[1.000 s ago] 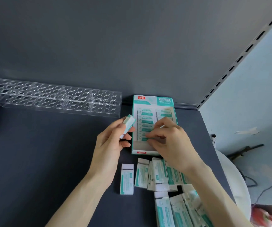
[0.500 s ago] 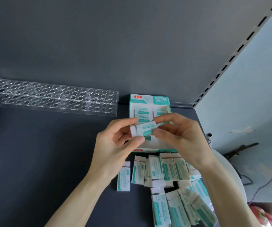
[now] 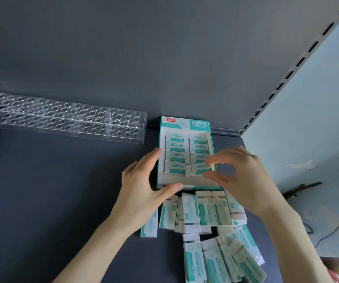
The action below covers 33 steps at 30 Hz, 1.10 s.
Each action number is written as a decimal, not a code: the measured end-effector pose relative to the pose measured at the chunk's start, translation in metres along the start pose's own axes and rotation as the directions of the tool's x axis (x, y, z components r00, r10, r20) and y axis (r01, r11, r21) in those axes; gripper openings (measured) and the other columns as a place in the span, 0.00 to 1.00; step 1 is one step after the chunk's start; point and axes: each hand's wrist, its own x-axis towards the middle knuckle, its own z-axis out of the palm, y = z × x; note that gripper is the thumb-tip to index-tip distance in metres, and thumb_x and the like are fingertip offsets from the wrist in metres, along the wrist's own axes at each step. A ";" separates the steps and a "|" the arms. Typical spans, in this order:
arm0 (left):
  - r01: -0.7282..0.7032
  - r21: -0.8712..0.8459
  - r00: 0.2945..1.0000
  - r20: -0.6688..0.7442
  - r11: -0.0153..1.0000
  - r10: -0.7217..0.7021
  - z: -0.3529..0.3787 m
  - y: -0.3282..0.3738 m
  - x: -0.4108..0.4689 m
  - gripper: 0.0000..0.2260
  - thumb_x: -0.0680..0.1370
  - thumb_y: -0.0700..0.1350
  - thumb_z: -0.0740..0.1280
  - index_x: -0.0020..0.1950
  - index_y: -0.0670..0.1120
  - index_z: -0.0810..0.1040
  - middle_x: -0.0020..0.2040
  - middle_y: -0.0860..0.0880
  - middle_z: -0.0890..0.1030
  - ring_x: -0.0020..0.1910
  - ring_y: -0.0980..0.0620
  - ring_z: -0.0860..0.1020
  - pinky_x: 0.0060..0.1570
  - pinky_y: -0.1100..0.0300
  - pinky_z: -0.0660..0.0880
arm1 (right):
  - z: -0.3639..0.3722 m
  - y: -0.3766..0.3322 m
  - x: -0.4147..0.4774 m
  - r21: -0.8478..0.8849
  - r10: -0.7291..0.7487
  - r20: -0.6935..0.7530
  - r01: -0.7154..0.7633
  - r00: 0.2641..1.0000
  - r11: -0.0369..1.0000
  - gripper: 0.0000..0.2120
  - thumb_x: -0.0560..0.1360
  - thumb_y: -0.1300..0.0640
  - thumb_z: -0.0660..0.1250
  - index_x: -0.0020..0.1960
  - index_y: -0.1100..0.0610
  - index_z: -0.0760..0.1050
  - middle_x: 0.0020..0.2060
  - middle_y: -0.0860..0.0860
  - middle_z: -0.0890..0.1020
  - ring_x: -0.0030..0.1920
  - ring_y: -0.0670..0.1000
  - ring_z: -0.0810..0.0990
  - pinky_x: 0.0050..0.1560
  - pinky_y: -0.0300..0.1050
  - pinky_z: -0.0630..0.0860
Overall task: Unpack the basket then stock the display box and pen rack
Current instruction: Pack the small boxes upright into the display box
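Note:
A teal and white display box (image 3: 185, 123) stands at the back of the dark shelf, with two columns of wrapped erasers lying in it. My right hand (image 3: 244, 176) pinches one eraser (image 3: 197, 170) between index finger and thumb; the eraser lies tilted in the box's right column near the front. My left hand (image 3: 142, 186) rests against the box's front left corner, thumb on the front wall, fingers fairly straight along the left wall. Several loose erasers (image 3: 205, 211) lie in front of the box. The clear pen rack (image 3: 62, 119) sits to the left with nothing in its holes.
The shelf's back wall rises right behind the box and rack. A slotted upright (image 3: 287, 78) runs along the right, where the shelf surface ends. Beyond that edge, a dark cable (image 3: 332, 231) lies on the pale floor. Bare dark shelf (image 3: 52, 190) stretches to the left.
The eraser that both hands held above the box is now down in its right column. My left hand has let go of it and moved to the box's corner.

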 end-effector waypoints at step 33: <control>-0.196 0.130 0.957 -0.189 0.972 0.219 0.002 0.027 -0.031 0.14 0.74 0.47 0.71 0.58 0.46 0.78 0.60 0.52 0.75 0.61 0.53 0.73 0.61 0.45 0.69 | 0.001 -0.016 -0.053 0.158 0.005 -0.229 0.032 0.973 0.987 0.05 0.72 0.64 0.71 0.45 0.56 0.81 0.37 0.40 0.76 0.39 0.44 0.76 0.41 0.28 0.70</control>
